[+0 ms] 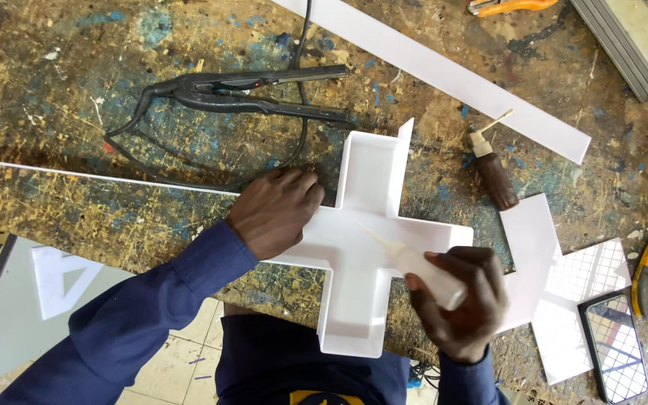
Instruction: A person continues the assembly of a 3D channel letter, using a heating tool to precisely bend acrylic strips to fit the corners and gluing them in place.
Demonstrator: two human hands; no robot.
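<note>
White cross tray (pixel 358 262), right hand (pixel 463 300) holding bottle (pixel 421 270)

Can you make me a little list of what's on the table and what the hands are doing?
Left hand: pressing on the white cross tray's side wall
Right hand: holding a squeeze bottle, nozzle inside the tray
Behind tray: black clamp tool with cable
Right of tray: brown bottle, flat white cross, phone
Far side: long white strip
Table: worn, paint-stained
</note>
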